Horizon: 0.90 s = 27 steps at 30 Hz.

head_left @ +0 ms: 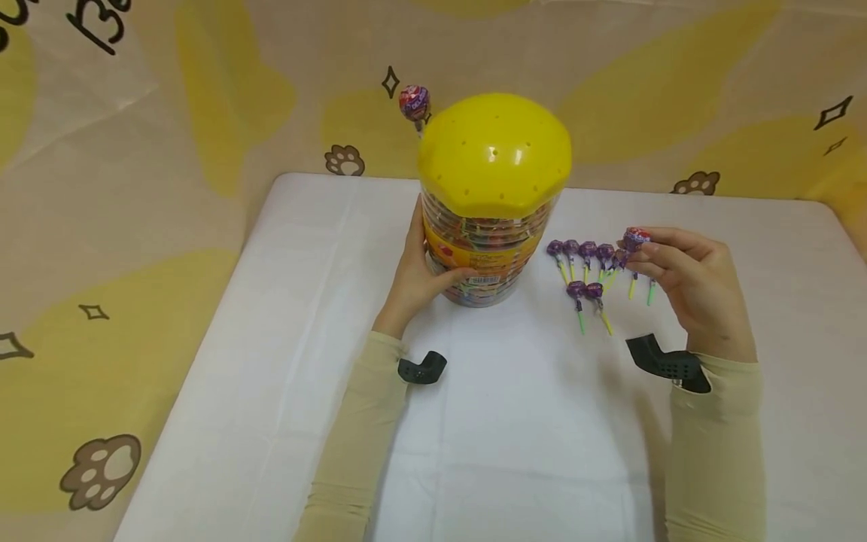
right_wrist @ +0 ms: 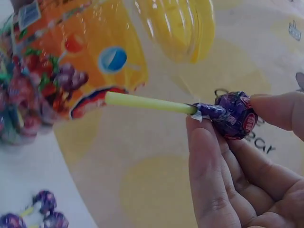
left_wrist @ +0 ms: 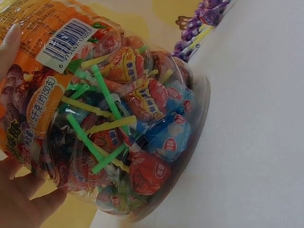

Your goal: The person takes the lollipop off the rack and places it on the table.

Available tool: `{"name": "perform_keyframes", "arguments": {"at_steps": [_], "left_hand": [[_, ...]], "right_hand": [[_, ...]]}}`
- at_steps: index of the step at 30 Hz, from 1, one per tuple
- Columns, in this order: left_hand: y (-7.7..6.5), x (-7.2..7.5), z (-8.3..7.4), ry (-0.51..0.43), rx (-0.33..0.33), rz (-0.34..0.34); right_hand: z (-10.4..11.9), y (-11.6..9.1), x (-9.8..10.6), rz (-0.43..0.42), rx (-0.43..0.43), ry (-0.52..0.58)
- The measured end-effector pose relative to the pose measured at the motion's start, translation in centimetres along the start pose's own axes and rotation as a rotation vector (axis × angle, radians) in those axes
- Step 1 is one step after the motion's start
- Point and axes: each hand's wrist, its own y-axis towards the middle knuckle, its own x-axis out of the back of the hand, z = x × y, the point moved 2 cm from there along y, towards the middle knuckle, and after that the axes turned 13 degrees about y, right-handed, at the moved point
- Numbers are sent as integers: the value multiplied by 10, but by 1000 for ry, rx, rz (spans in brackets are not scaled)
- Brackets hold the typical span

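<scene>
My left hand [head_left: 423, 275] grips the side of a large clear candy jar [head_left: 474, 260] with a yellow lid [head_left: 497, 154] and an orange label. Wrapped lollipops [left_wrist: 149, 171] with green and yellow sticks fill its lower part in the left wrist view. To the right of the jar, my right hand [head_left: 701, 282] pinches one purple-wrapped lollipop [right_wrist: 235, 115] by its head. Its pale yellow stick [right_wrist: 147, 103] points towards the jar in the right wrist view. Below and left of that hand, several purple lollipops [head_left: 576, 290] lie in two rows on the table.
A white-covered table [head_left: 528, 436] carries the jar and the loose lollipops. Behind the jar, a round wrapped lollipop head [head_left: 415, 102] shows at upper left of the lid. A patterned yellow and beige cloth [head_left: 637, 90] hangs along the back and left. Black cameras [head_left: 423, 369] sit on both wrists.
</scene>
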Motion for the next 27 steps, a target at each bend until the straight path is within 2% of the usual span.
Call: {"name": "perform_keyframes", "arguments": {"at_steps": [7,18,27], "left_hand": [[1,1,-2,-5,-19,-12],[1,0,-2,9,-19,-10],[-1,0,-3,7,-17,-6]], "right_hand": [[3,0,26,9,-83,7],[-5,0,69,13,-271,-84],[-19,0,92,-21,-389,-281]]}}
